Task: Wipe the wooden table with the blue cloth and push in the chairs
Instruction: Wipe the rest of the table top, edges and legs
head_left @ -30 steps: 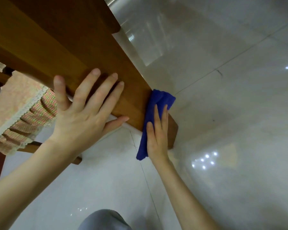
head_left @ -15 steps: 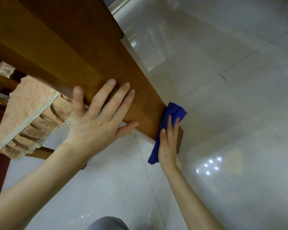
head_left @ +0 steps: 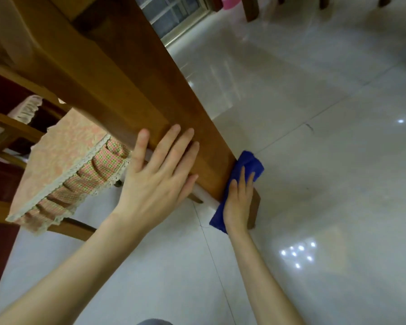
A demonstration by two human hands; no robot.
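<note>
Warm honey-brown on the table leg [head_left: 150, 102], darker brown down its shaded face. The cloth [head_left: 251, 164] is a deep royal blue, plain. Over on the chair cushion [head_left: 63, 148]: pale pink with a faint floral print on top, a pink-and-green check on the frill [head_left: 96, 171], cream lace [head_left: 85, 158] along the edges. The floor tiles [head_left: 314, 113] gleam off-white with thin grey joints.

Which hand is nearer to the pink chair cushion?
Left. The left hand lies flat on the wooden table, right beside the cushion; the right hand is farther away, pressing the blue cloth against the wood.
</note>
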